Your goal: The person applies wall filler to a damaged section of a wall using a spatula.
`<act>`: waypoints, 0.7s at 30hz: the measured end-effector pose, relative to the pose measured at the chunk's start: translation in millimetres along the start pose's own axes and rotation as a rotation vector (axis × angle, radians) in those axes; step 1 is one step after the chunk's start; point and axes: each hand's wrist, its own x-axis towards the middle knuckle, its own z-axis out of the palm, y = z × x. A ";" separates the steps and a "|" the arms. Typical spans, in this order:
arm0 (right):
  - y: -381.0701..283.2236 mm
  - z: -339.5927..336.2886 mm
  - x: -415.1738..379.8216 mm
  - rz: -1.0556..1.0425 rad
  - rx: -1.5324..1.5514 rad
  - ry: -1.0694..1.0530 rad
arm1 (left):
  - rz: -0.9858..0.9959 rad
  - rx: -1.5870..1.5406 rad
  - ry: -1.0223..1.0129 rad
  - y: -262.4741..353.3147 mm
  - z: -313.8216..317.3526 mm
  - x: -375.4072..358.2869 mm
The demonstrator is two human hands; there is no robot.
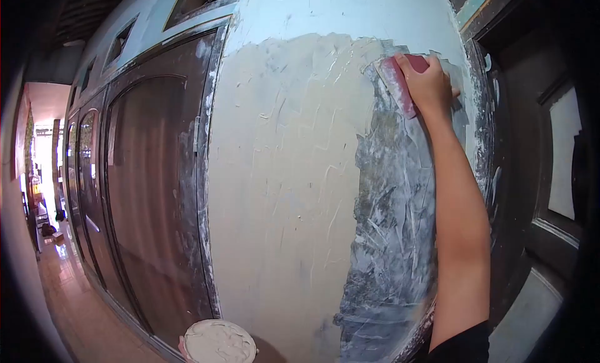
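High on the wall, my right hand (429,85) grips a red scraper (399,88) with its blade edge against the surface, at the upper end of a rough grey strip (394,200). Smooth beige paste (281,156) covers the wall to the left of that strip. At the bottom, a round container of beige paste (220,343) is held up by my left hand (182,347), of which only a bit of the fingers shows at the container's left rim.
A dark framed door with glass (153,175) stands left of the wall section. Another dark door (525,175) is close on the right, beside my forearm. A tiled walkway (78,300) runs back at the far left. Pale blue wall (344,13) lies above the paste.
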 end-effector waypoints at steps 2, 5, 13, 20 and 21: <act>0.6 -7.6 -14.8 -0.015 0.063 -0.030 | 0.053 0.224 0.201 0.7 5.4 -3.5; -6.5 -12.6 -48.9 -0.293 0.062 -0.114 | 0.143 0.561 0.485 0.4 14.8 -1.1; 3.4 -25.7 -29.6 -0.129 0.061 -0.129 | 0.054 0.472 0.282 -0.6 16.5 3.6; 10.9 -20.0 -57.0 -0.328 -0.022 -0.033 | 0.087 0.478 0.426 -8.7 13.8 6.0; 11.4 -20.8 -43.7 -0.239 -0.057 -0.077 | 0.036 0.497 0.342 -14.4 25.5 6.7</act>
